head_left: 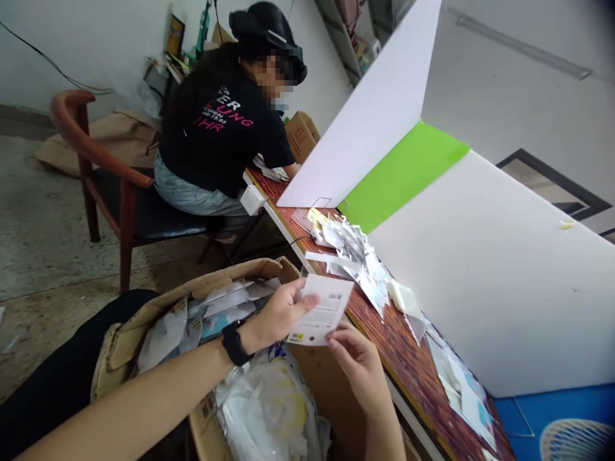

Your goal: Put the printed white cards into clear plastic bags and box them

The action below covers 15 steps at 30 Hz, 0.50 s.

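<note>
A white printed card [325, 308] is held up over the near edge of the reddish wooden table [401, 346]. My left hand [278, 314], with a black watch on its wrist, grips the card's left edge with thumb on top. At the card's lower right corner, my right hand [359, 362] pinches it between the fingertips. Just beyond the card, a heap of small clear and white packets [358, 256] lies on the table.
An open cardboard box [230, 358] full of plastic bags sits under my arms on my lap side. White and green divider boards [480, 256] stand along the table. Another person in a black shirt [225, 121] sits on a wooden chair [110, 186] at the far end.
</note>
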Each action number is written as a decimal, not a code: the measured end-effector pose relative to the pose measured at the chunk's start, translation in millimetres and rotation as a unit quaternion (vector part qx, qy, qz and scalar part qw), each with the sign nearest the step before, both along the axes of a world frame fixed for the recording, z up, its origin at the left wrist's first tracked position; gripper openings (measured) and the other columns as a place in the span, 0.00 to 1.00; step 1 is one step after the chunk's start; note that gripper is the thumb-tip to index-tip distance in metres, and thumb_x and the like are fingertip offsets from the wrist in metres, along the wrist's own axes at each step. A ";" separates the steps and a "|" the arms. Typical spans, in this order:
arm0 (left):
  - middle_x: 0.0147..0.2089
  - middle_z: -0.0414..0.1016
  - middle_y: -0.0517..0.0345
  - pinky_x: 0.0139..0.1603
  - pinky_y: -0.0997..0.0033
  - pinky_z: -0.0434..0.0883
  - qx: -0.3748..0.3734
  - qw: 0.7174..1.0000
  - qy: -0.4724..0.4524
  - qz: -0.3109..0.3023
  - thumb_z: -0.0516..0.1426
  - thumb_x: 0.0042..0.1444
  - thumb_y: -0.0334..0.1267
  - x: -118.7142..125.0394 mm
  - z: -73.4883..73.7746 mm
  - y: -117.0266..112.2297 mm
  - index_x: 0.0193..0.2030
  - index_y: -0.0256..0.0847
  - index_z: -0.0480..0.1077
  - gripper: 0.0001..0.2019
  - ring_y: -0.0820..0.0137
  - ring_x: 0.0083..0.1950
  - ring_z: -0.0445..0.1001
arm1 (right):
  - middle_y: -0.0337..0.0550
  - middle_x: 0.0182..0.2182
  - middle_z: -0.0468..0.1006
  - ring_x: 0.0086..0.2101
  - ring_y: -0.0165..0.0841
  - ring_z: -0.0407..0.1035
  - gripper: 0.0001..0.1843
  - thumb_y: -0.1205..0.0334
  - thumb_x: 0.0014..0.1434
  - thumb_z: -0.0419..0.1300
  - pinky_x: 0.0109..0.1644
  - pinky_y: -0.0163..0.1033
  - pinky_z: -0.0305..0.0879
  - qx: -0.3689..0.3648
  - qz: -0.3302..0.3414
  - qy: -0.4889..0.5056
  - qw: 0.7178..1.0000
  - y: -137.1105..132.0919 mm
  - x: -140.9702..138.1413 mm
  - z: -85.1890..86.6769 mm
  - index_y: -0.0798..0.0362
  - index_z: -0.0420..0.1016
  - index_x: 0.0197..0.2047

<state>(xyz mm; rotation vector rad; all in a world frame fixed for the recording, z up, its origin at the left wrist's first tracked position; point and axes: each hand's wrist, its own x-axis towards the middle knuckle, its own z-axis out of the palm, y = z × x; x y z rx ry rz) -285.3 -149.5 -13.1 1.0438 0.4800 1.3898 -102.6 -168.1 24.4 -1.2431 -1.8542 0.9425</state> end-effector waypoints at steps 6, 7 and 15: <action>0.41 0.77 0.52 0.41 0.69 0.70 -0.010 0.995 0.059 -0.074 0.56 0.56 0.42 1.4 -7.0 -8.3 0.49 0.35 0.70 0.17 0.64 0.42 0.74 | 0.52 0.60 0.56 0.60 0.46 0.51 0.15 0.64 0.57 0.57 0.60 0.58 0.53 0.326 -0.104 -0.163 0.925 -8.9 -15.3 2.5 0.50 0.70 0.48; 0.40 0.77 0.53 0.40 0.70 0.70 -0.007 0.994 0.070 -0.084 0.56 0.55 0.42 1.5 -7.4 -9.9 0.48 0.36 0.70 0.16 0.65 0.41 0.74 | 0.52 0.61 0.55 0.61 0.46 0.51 0.14 0.64 0.57 0.57 0.60 0.57 0.52 0.331 -0.102 -0.182 0.920 -10.3 -17.1 2.8 0.51 0.71 0.47; 0.41 0.76 0.52 0.41 0.70 0.68 -0.008 0.991 0.120 -0.053 0.56 0.55 0.40 -1.0 -9.9 -10.0 0.44 0.34 0.72 0.14 0.65 0.41 0.71 | 0.50 0.62 0.54 0.61 0.47 0.51 0.08 0.61 0.58 0.57 0.60 0.58 0.51 0.249 -0.098 -0.144 0.953 -11.8 -21.8 -4.1 0.51 0.73 0.40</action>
